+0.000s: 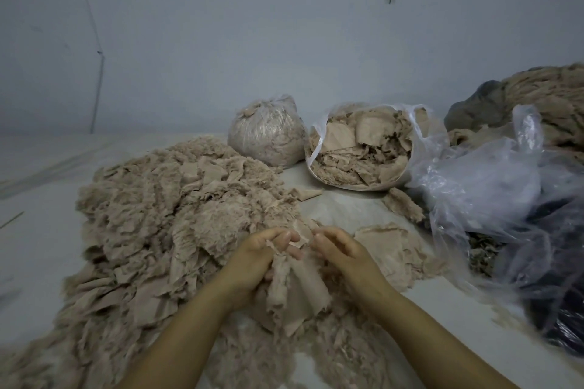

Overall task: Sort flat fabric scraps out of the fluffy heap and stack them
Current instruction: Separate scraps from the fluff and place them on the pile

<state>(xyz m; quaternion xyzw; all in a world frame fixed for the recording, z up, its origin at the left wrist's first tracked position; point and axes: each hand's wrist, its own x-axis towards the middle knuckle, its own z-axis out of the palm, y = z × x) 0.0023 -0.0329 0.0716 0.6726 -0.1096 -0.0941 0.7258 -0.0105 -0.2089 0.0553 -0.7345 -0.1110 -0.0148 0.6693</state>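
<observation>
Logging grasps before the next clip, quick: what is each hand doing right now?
Left hand: closed on the bundle of flat fabric scraps.
Right hand: fingers curled, pinching the top edge of the same bundle.

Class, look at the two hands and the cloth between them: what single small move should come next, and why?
Probably the right hand should carry the fabric scrap over to the flat stack beside it. Both hands grip the scrap, the left hand too, it hangs clear of the fluffy heap, and the stack lies just right.
</observation>
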